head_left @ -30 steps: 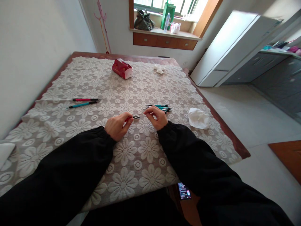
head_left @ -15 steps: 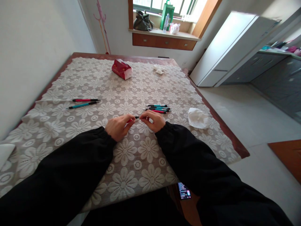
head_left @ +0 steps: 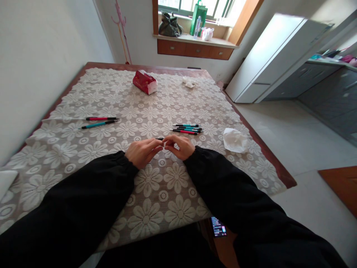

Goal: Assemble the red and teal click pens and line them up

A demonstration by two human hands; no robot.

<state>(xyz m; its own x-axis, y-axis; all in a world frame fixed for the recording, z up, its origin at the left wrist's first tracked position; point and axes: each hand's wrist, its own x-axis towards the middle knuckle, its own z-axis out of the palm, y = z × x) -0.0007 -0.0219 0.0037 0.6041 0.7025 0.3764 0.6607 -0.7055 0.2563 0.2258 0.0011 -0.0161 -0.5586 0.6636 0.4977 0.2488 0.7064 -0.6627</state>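
Over the near middle of the table, my left hand [head_left: 142,150] is closed in a pinch on a pen [head_left: 160,139]. Only a short black part of the pen shows above the fingers; the rest is hidden. My right hand [head_left: 180,146] meets it fingertip to fingertip, its thumb and fingers pinched at the pen's end. Whatever small part sits between those right fingers is too hidden to name. Just beyond the right hand lies a group of several pens [head_left: 186,130] with teal, red and black barrels. To the left, a red pen [head_left: 102,118] and a teal pen [head_left: 99,124] lie apart.
A flowered lace cloth [head_left: 147,219] covers the table. On it are a red tissue pack [head_left: 145,82], a crumpled white tissue [head_left: 235,140] at right and small white scraps [head_left: 189,82] farther back. A lit phone [head_left: 218,227] lies below the table's front edge.
My hands have drawn slightly closer, so their fingertips now meet. The red and the pale slender bits seen between them before are now covered. The loose pens have not moved.
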